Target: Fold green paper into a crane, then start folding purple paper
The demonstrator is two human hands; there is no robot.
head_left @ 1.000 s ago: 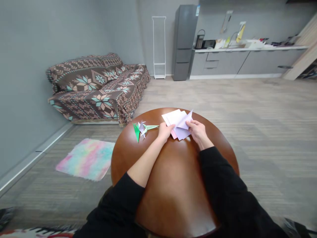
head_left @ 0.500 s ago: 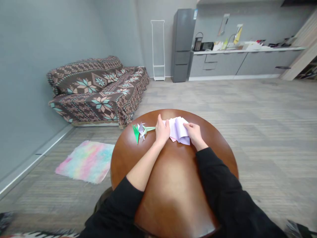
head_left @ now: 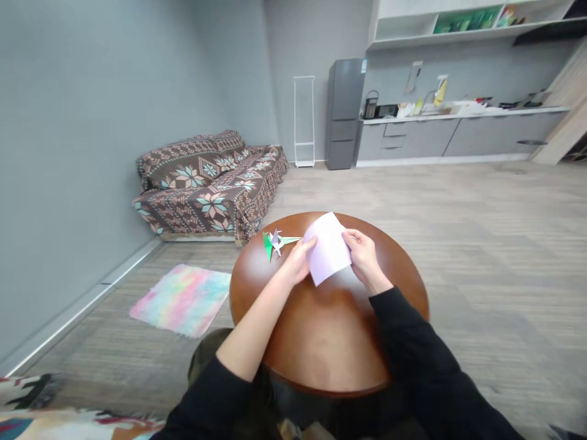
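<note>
Both of my hands hold a pale lavender sheet of paper (head_left: 327, 252) above the table. My left hand (head_left: 298, 263) pinches its left edge with the thumb on top. On the opposite edge, the thumb and fingers of my right hand (head_left: 364, 252) close on the paper. The sheet is tilted and slightly bowed; whether other sheets lie behind it I cannot tell. Left of my left hand lie small folded paper figures: a green one (head_left: 268, 247), a lavender one (head_left: 276, 239) and a pale green one (head_left: 288, 240) with a long point.
The round brown wooden table (head_left: 330, 354) stands in front of me. A sofa with a patterned cover (head_left: 206, 189) and a pastel fluffy rug (head_left: 183, 299) are on the left. Farther back are a white rack (head_left: 304, 144), a grey fridge (head_left: 346, 110) and a kitchen counter (head_left: 458, 114).
The lavender sheet, curled over a stack of papers before, is now lifted and spread between both hands. My left hand has moved from the stack to the sheet's edge. The view has tilted up.
</note>
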